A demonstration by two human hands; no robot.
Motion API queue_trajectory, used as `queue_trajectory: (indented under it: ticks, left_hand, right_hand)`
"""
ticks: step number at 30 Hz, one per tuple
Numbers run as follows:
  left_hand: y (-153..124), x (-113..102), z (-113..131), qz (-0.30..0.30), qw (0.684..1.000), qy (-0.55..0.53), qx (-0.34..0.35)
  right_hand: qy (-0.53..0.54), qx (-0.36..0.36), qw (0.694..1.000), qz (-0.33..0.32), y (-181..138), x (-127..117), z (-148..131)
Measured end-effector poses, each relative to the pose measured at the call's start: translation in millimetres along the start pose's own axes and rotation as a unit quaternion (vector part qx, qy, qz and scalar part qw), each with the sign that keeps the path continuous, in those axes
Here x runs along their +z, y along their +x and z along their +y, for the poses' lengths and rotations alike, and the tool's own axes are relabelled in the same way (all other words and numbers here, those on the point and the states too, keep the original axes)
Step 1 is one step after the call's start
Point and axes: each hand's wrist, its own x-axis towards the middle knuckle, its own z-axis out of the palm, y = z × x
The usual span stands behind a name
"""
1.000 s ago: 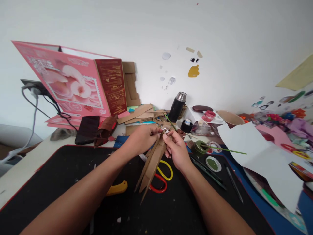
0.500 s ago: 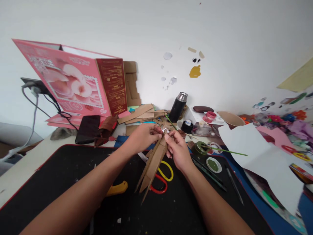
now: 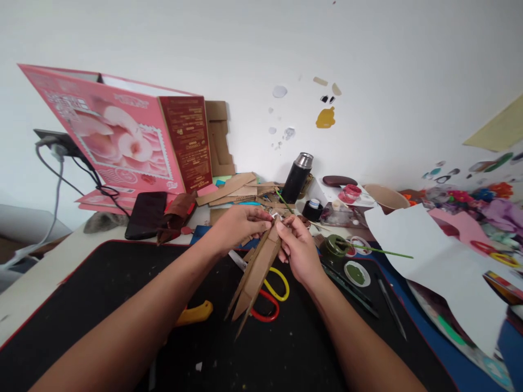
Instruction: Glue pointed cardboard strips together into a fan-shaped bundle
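Note:
Over the black mat, a folded cardboard piece (image 3: 258, 269) with long pointed ends slants down toward me. My right hand (image 3: 299, 245) is closed on its upper end, thumb on the front face. My left hand (image 3: 244, 226) is pinched at the same end, with a small white bit (image 3: 277, 216) between the two hands; its fingertips partly hide what they grip. Beneath the cardboard lie scissors (image 3: 281, 286) with one yellow and one red handle loop. A yellow-handled tool (image 3: 198, 313) lies partly behind my left forearm.
A pink box (image 3: 131, 141) stands at the back left beside a black phone (image 3: 146, 215). Cardboard scraps (image 3: 232, 189) and a black flask (image 3: 297, 178) are along the wall. To the right are an open green paint jar (image 3: 335, 247), its lid (image 3: 357, 274), and white paper (image 3: 441, 267).
Both hands stay at the cardboard's upper end. The left fingers shift slightly around the small white bit, and the cardboard barely moves.

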Motion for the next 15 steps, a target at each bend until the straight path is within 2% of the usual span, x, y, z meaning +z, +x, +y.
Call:
queue_trajectory:
  ticks: [2,7,10,15]
  left_hand:
    - [-1.1,1.9,-0.2,-0.006,1.0,-0.023,0.0]
    - [-3.0,12.9,-3.0,-0.082,0.99,-0.114,-0.016]
    - [-3.6,14.4,-3.6,-0.062,0.991,-0.113,-0.026]
    - [-3.5,11.4,-3.6,-0.089,0.989,-0.112,-0.021]
  right_hand:
    - [0.002,0.003,1.0,0.0,-0.5,0.5,-0.6]
    - [-0.001,0.004,1.0,-0.006,-1.5,2.1,1.6]
    - [-0.006,-0.007,1.0,-0.007,-1.9,3.2,5.1]
    - [0.003,-0.008,1.0,0.0,-1.5,3.8,9.1]
